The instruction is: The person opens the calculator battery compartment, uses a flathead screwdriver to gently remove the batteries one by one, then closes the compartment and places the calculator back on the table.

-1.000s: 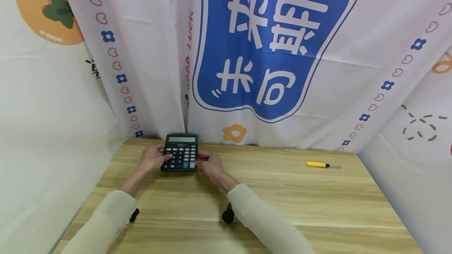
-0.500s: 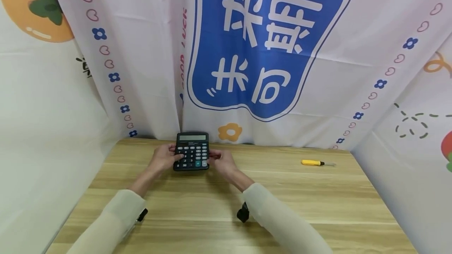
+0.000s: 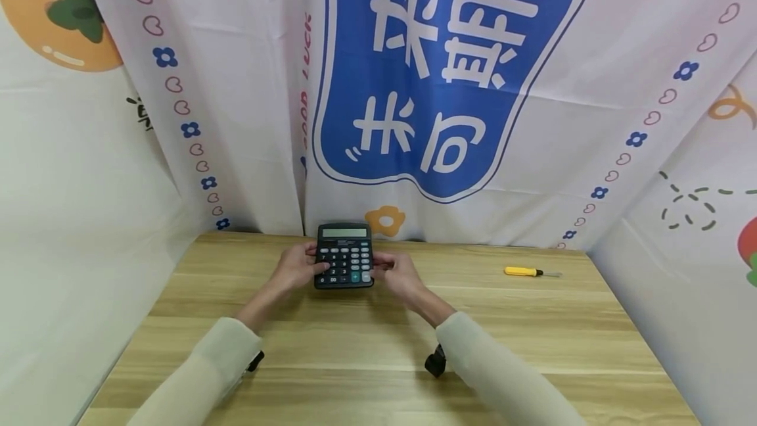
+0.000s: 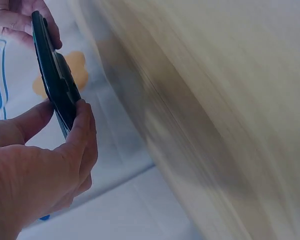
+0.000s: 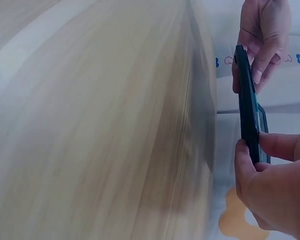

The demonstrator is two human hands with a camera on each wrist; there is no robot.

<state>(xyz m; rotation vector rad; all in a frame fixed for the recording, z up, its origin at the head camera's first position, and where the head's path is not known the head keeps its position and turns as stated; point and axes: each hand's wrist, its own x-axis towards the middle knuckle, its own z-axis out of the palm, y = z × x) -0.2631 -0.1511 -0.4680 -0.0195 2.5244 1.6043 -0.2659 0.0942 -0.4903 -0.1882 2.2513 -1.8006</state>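
A black calculator with a grey display is held between both hands near the back edge of the table, its keys facing up toward the head camera. My left hand grips its left side, thumb on the keys and fingers behind. On the opposite side my right hand pinches the edge near the lower right corner. Both wrist views show the calculator edge-on and lifted off the wood, between thumb and fingers of the left hand and of the right hand.
A yellow-handled screwdriver lies on the wooden table at the right. Printed white curtains hang behind the table's back edge and along both sides.
Both hands have carried the calculator to the right, from the left part of the table toward its middle. The head view has shifted slightly. The screwdriver stays where it lay.
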